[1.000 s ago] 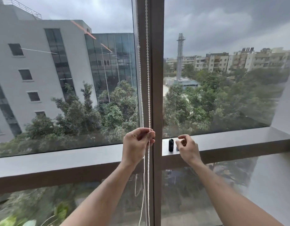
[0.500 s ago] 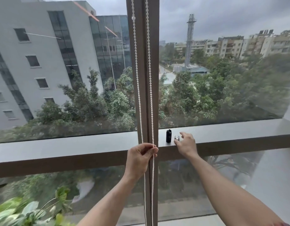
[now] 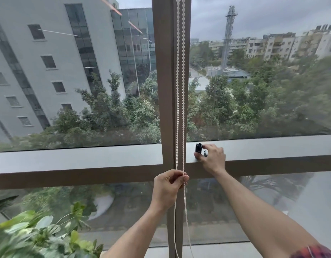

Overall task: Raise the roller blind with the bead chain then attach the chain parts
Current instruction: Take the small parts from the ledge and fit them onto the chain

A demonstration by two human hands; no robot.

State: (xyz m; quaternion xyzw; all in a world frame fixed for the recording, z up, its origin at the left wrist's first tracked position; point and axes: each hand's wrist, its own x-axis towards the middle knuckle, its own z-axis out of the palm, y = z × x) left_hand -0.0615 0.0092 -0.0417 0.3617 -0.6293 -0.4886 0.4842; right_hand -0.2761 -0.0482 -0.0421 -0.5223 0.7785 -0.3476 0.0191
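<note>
White bead chain (image 3: 180, 90) hangs down the brown window post (image 3: 163, 81), both strands pinched in my left hand (image 3: 169, 189) below the sill (image 3: 77, 157). My right hand (image 3: 213, 158) grips a black cylinder (image 3: 198, 148) on that sill, a small silvery piece (image 3: 205, 153) beside it. Leafy plant (image 3: 36, 233) lower left.

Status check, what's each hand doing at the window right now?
Left hand grips bead chain at the mullion. Right hand pinches black chain part on the ledge. Small silver piece beside it. Nothing blocking.
</note>
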